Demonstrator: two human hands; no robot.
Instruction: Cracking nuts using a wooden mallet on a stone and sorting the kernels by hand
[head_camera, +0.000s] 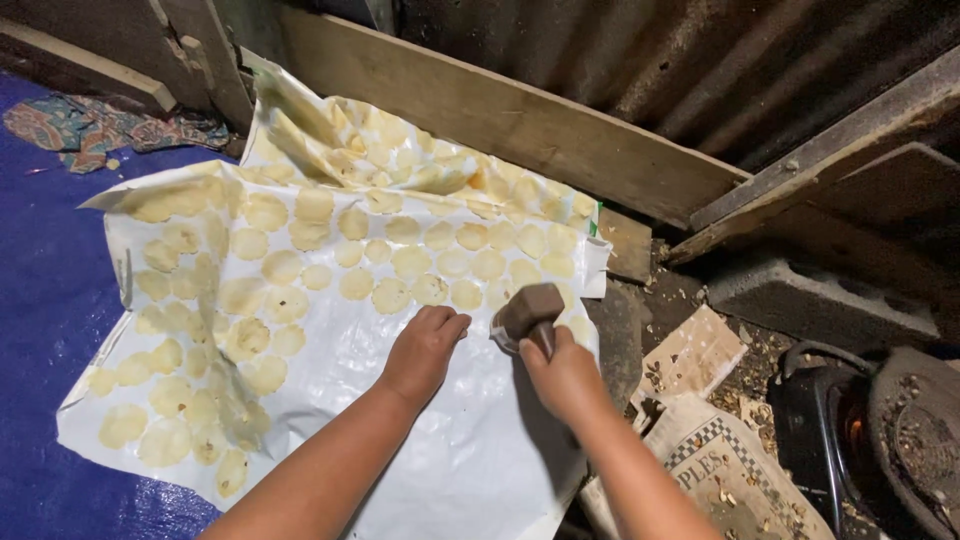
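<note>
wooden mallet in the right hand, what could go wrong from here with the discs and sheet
1. The left hand rests on the white plastic sheet right beside the wooden mallet held by the right hand; a stray blow could hit the fingers.
2. The pale round discs lie close to the mallet, so a swing might crush them.
3. The sheet edge overhangs gritty, littered ground; debris could get onto the discs.

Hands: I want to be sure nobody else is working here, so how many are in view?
2. The left hand rests on the white sheet; the right hand grips a wooden mallet beside it.
</note>
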